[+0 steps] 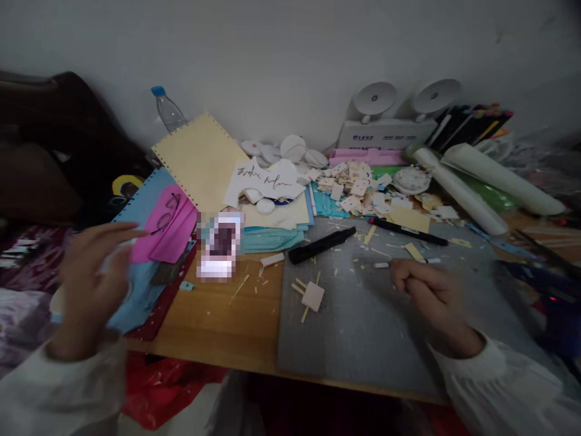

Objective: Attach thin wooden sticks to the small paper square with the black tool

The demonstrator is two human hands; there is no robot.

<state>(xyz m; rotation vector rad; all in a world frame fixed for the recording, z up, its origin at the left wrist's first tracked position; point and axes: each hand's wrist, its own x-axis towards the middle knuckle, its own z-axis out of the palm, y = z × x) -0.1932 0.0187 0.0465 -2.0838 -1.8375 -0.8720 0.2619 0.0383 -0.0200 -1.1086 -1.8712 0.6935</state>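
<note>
I'd work lightly around the pale square piece [313,297] with thin yellow strips [304,314], left hand [93,281] released to its left, right hand [424,293] curled to its right, contents unclear.

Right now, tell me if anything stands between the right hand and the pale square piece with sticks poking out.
Nothing visible stands in the way: the right hand and the pale square piece have only the grey board's surface between them. The black tool lies farther back, off that line.

Loose off-white left sleeve [68,384], matching right sleeve [512,384], softly gathered right cuff [476,358], bare fingers [403,274]
</note>
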